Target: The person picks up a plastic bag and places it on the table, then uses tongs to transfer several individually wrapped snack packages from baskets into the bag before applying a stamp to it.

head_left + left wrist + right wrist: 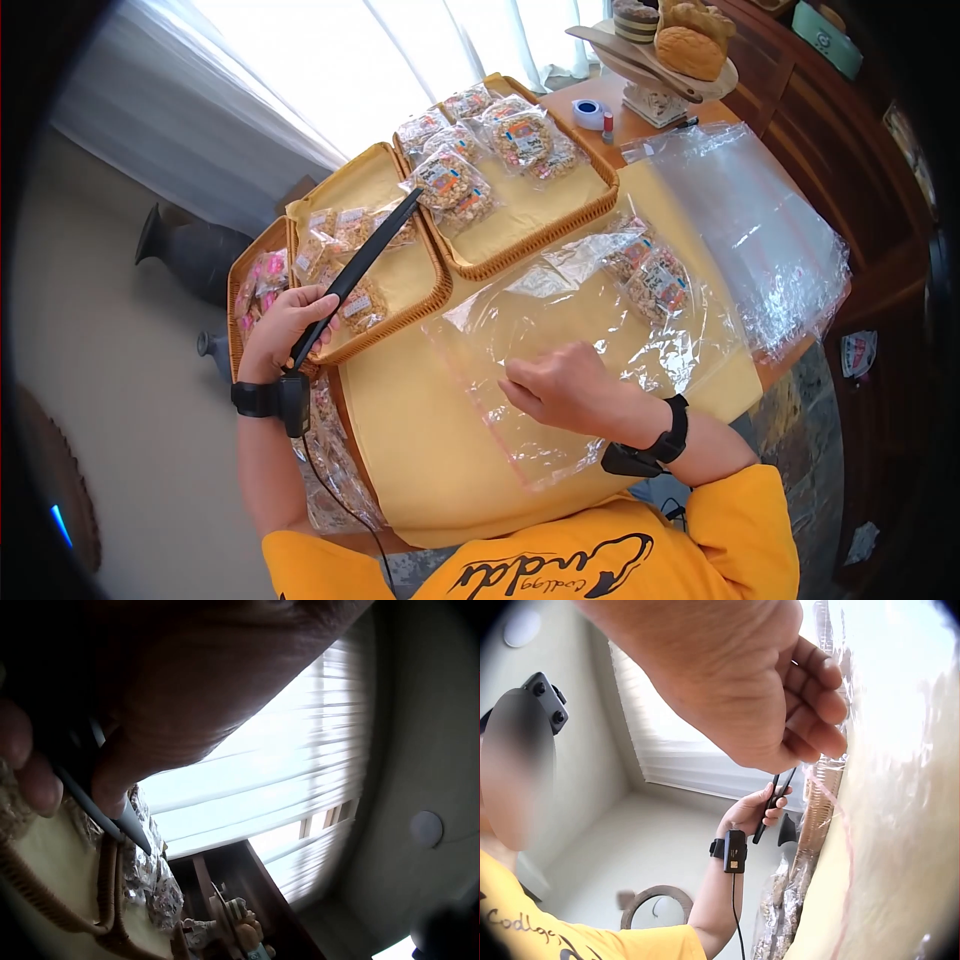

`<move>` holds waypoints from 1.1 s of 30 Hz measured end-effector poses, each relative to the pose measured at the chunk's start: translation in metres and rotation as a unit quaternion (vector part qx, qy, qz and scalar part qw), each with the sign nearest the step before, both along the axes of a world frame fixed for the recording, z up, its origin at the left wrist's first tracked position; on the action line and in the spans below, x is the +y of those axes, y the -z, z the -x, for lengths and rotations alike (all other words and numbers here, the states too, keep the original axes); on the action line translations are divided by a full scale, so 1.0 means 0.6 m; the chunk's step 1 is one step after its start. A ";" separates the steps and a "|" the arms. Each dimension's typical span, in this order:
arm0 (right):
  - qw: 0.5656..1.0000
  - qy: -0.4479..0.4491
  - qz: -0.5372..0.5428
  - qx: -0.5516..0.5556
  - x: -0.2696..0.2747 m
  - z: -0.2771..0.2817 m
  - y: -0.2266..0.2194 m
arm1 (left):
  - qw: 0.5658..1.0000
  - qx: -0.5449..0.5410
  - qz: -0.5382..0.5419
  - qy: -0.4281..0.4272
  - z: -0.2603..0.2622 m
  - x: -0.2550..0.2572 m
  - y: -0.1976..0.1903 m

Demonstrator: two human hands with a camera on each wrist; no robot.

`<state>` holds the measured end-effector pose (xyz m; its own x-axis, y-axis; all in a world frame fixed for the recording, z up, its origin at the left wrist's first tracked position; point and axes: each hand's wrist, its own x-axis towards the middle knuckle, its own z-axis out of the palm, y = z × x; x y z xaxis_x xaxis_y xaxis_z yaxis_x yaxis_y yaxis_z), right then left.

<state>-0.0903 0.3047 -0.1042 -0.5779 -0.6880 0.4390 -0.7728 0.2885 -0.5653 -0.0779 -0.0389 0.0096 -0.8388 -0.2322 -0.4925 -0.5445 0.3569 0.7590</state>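
My left hand point(292, 322) grips a pair of long black tongs point(365, 262) by the near end. The tips of the tongs overlap a clear-wrapped snack pack point(445, 180) in the farther wicker basket point(545, 233). My right hand point(570, 388) hangs over a large clear plastic bag point(520, 318), its fingers loosely curled with nothing visible between them. In the right wrist view, a pink-lined bag edge point(845, 825) runs beside these fingers. Wrapped snack packs point(650, 275) lie toward the far end of the bag.
A middle wicker basket point(400, 318) holds several wrapped pieces; another basket point(262, 238) at the left has pink packs. More clear bags point(745, 220) are stacked at the right. A tape roll point(588, 113) lies near a stand with bread point(690, 52). Dark vases point(195, 255) stand left of the table.
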 end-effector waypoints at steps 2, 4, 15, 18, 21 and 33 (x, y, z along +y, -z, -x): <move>1.000 0.001 -0.002 0.001 0.000 -0.001 -0.002 | 1.000 0.003 -0.009 0.010 0.011 -0.002 0.003; 1.000 0.002 -0.004 -0.001 0.001 -0.001 -0.005 | 1.000 0.007 -0.017 0.017 0.020 -0.002 0.005; 1.000 0.000 -0.001 0.000 0.000 0.000 0.000 | 0.999 -0.001 -0.016 0.038 0.058 0.025 0.020; 1.000 -0.001 -0.004 0.007 0.001 0.001 -0.001 | 0.998 0.006 -0.039 0.048 0.063 0.022 0.032; 1.000 -0.001 -0.009 0.010 0.000 0.001 0.003 | 0.998 0.018 -0.055 0.014 0.047 0.021 0.034; 1.000 0.021 0.004 -0.005 0.002 -0.005 -0.011 | 0.995 -0.012 -0.071 -0.073 -0.269 0.032 -0.022</move>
<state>-0.0870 0.3060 -0.0978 -0.6111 -0.6593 0.4381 -0.7538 0.3160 -0.5761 0.0837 -0.0197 0.0227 -0.7889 -0.2775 -0.5482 -0.6011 0.1634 0.7823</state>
